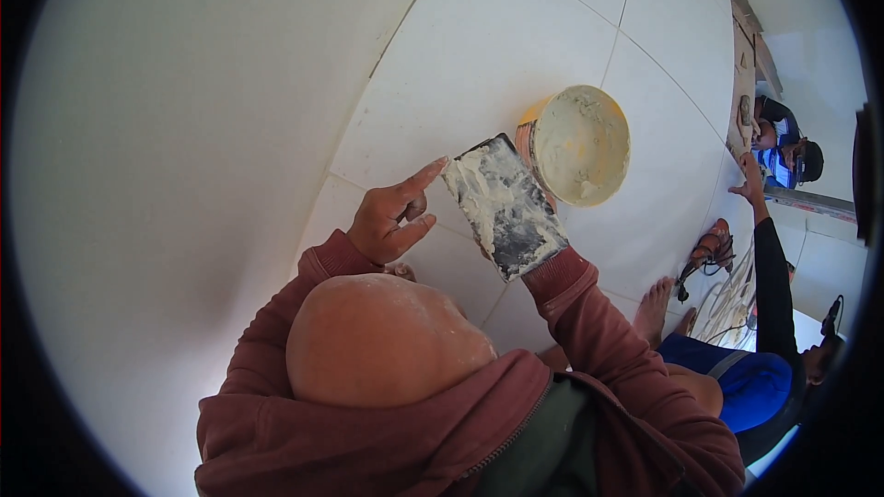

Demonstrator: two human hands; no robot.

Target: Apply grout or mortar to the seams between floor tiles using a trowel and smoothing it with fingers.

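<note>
A black rectangular plastering float (506,207), thickly smeared with off-white putty, is held face up in front of me. My right hand is underneath it, almost wholly hidden; the maroon right sleeve (589,285) runs up to its lower edge. My left hand (391,221) has its index finger stretched to the float's upper left corner, touching or nearly touching the putty there. Its thumb is apart and the other fingers are curled, with nothing seen in them. Just beyond the float stands a yellow bucket (528,126) with putty coating its inside.
My bare, dusty knee (378,340) rises close below my hands. A pale wall (184,129) borders the white tiled floor (442,46) on the left. At right, a person in blue shorts (737,387) reaches out an arm near sandals (711,248); another person (783,143) is farther off by planks.
</note>
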